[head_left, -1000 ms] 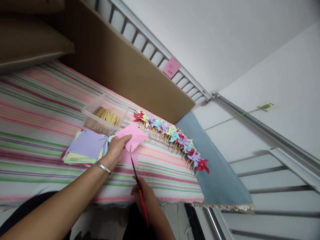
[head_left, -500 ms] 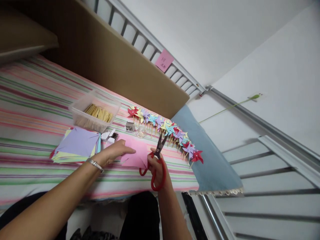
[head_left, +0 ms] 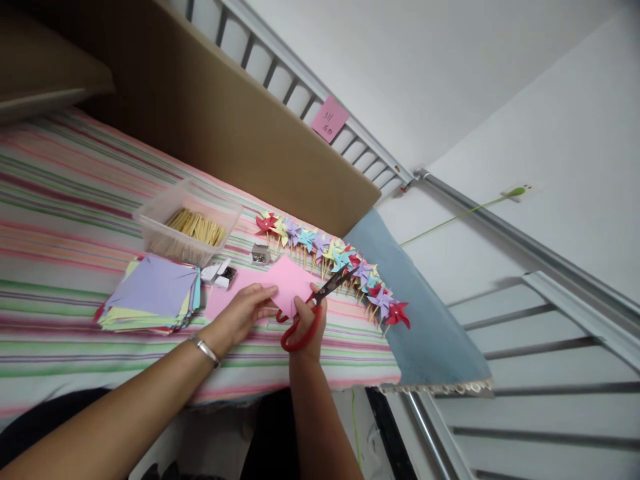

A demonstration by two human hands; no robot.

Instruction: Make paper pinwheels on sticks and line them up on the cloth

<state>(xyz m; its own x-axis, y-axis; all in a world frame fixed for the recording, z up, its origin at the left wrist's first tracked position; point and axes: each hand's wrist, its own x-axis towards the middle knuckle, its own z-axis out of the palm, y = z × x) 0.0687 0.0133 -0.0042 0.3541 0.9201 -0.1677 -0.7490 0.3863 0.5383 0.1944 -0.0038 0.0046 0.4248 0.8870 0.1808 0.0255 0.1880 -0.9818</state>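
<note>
Left grip: left hand (head_left: pixel 244 311) closed in a pinch on the near-left edge of a pink paper square, thumb on top, other fingers curled below; silver bracelet (head_left: pixel 205 349) at the wrist.
Right grip: right hand (head_left: pixel 305 323) grasping scissors, with fingertips also on the paper's near-right edge.
Pink paper square: the held piece (head_left: pixel 287 283), spanning the gap between the two grips, one corner pointing away from the body; plain light pink, matte, thin, nearly flat, straight-edged. Fingers hide part of the near edge. Any slits too faint to tell.
Scissors: red looped handles, dark blades (head_left: pixel 332 285); tips angled away and to the right of the right grip, slightly parted, clear of the paper.
Second pink sheet: same pink (head_left: pixel 223 301), flat on the striped cloth (head_left: pixel 75 220), just beyond and left of the left grip, partly covered by that hand.
Paper stack: squares (head_left: pixel 157 287) left of the left grip; lilac on top, yellow, blue and red edges fanned unevenly beneath.
Small boxes: white box with dark contents (head_left: pixel 226 276) beyond the left grip; open grey box (head_left: pixel 260 253) farther out.
Plastic tub: translucent, rectangular (head_left: pixel 163 241), beyond and left of the left grip; thin tan sticks (head_left: pixel 197 227) inside.
Pinwheels: curved row (head_left: pixel 343 257) beyond and right of the right grip; red, yellow, lilac, blue heads on tan sticks.
</note>
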